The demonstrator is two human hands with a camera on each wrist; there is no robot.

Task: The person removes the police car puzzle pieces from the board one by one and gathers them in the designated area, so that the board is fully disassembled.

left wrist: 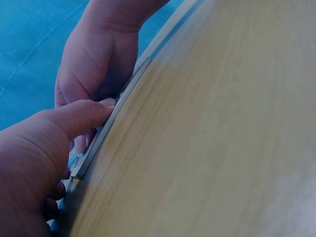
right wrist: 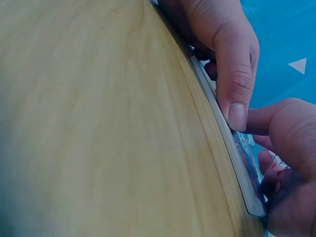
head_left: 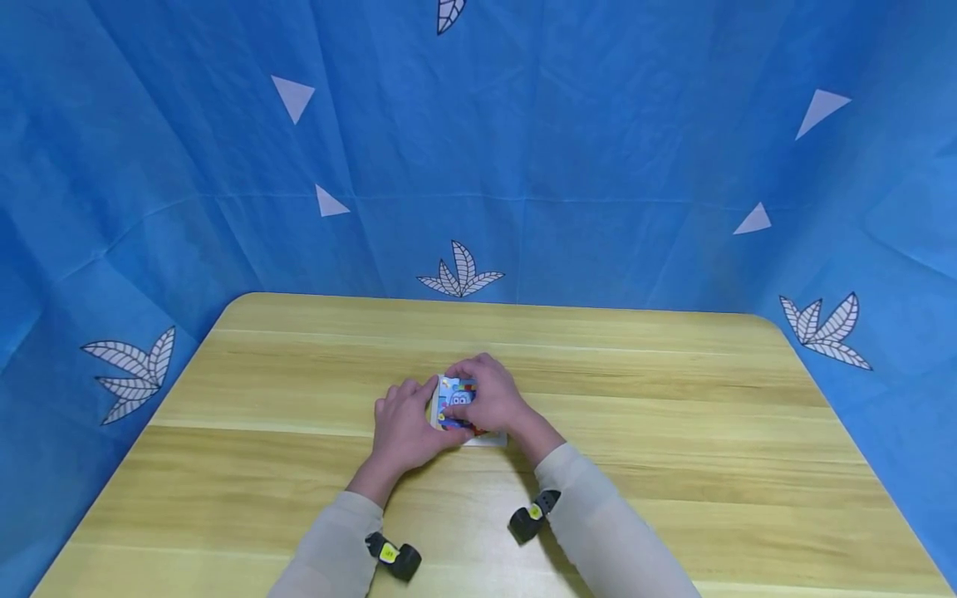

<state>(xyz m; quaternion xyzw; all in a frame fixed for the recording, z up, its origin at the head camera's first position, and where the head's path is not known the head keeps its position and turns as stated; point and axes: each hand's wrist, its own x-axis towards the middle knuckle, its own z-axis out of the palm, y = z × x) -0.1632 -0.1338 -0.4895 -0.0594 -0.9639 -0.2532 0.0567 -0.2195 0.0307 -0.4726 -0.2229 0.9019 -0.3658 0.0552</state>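
A small flat board (head_left: pixel 489 440) with a pale border and a bright cartoon picture, like a jigsaw puzzle, lies on the table. My left hand (head_left: pixel 407 423) holds it at the left, its thumb along the near edge and its index finger by the far left corner. Over the picture is my right hand (head_left: pixel 493 394), fingers bent at the far side and thumb on the picture. The right wrist view shows the left thumb on the board's edge (right wrist: pixel 239 163), touching or almost touching a right-hand digit. Whether the right hand pinches a loose piece is hidden.
The wooden table (head_left: pixel 673 415) reaches well beyond the board on both sides. Behind it and at the sides hangs a blue cloth (head_left: pixel 598 149) with white leaf and triangle prints. A small dark camera (head_left: pixel 404 562) is strapped on each wrist.
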